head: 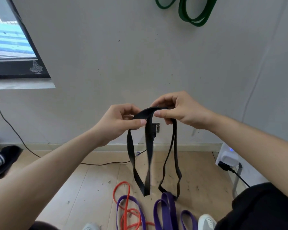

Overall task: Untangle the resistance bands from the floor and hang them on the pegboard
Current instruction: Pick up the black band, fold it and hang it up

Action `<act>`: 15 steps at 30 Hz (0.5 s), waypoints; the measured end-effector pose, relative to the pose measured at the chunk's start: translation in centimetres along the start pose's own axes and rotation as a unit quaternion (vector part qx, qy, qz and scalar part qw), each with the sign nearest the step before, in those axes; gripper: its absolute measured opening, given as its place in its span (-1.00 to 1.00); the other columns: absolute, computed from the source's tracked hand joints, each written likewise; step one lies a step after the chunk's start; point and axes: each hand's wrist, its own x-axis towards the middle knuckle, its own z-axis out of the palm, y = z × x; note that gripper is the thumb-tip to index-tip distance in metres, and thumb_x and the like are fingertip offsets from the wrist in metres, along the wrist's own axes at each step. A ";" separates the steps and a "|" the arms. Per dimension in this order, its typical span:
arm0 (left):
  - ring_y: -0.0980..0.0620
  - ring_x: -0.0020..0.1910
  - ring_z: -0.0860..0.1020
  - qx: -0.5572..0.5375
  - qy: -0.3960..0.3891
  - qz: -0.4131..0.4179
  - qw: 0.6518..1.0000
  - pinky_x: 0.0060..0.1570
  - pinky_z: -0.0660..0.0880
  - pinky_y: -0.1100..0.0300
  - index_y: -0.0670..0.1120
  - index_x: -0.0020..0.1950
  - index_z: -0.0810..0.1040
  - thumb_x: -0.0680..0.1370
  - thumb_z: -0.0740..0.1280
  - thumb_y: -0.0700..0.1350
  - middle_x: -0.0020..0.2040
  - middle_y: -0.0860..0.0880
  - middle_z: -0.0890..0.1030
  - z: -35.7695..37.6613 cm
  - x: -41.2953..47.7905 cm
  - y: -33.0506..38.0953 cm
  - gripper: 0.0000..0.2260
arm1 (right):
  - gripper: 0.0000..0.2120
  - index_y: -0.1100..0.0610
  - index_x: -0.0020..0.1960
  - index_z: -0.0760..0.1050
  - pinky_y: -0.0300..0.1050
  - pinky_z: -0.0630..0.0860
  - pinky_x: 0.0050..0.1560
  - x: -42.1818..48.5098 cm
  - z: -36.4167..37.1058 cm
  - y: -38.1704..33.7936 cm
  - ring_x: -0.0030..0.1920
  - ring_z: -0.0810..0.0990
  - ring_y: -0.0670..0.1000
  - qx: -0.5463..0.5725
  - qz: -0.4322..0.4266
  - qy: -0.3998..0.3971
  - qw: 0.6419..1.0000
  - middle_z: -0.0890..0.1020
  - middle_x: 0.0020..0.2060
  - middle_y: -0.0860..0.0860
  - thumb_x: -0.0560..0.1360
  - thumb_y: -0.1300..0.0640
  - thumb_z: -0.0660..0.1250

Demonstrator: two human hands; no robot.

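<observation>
Resistance bands in purple (169, 209) and orange (114, 194) lay overlapped on the floor, directly below the black band (131, 155) and nearest the viewer; they were not yet separated.

The black band itself was off the floor, its long axis vertical and its loops dropping straight down from the grip. Its lowest right-hand loop appeared to touch the purple bands, though the view did not settle that.

At the black band's top fold, the left hand (121, 120) pinched the left side between thumb and fingers. The right hand (178, 112) pinched the crest just beside it, fingers curled over.

Beyond and above the black band, to its right, green bands (181, 12) hung against the wall; their support was cut off by the frame edge.

Assessment: the hanging point lay up and right of the grip, so the right hand was the nearer.
</observation>
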 end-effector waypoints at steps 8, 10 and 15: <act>-0.06 -0.28 0.67 0.124 0.046 0.071 0.989 -0.28 0.59 0.16 -0.12 -0.07 0.65 0.49 0.50 -0.32 -0.19 -0.07 0.70 -0.6 -0.2 0.6 -0.87 | -0.81 0.26 0.11 0.62 -0.17 0.50 -0.38 -0.3 0.0 -0.2 -0.39 0.54 0.07 0.024 0.012 -0.001 1.000 0.64 -0.21 0.28 0.50 0.29 0.44; -0.04 -0.28 0.71 0.151 0.084 0.086 0.981 -0.34 0.61 0.12 -0.08 -0.08 0.58 0.52 0.48 -0.28 -0.14 -0.02 0.71 -0.4 -0.2 0.6 -0.86 | -0.80 0.24 0.13 0.62 -0.15 0.51 -0.38 -0.3 0.2 -0.2 -0.38 0.53 0.11 0.034 0.016 0.000 0.999 0.65 -0.22 0.24 0.51 0.27 0.43; -0.01 -0.17 0.71 0.123 0.057 0.052 0.989 -0.13 0.65 0.01 -0.07 -0.08 0.45 0.55 0.44 -0.30 -0.14 -0.10 0.73 -0.1 0.0 0.5 -0.79 | -0.78 0.12 0.16 0.63 -0.06 0.54 -0.32 -0.1 0.3 0.1 -0.36 0.52 0.18 0.032 0.016 0.007 0.999 0.67 -0.21 0.19 0.52 0.19 0.43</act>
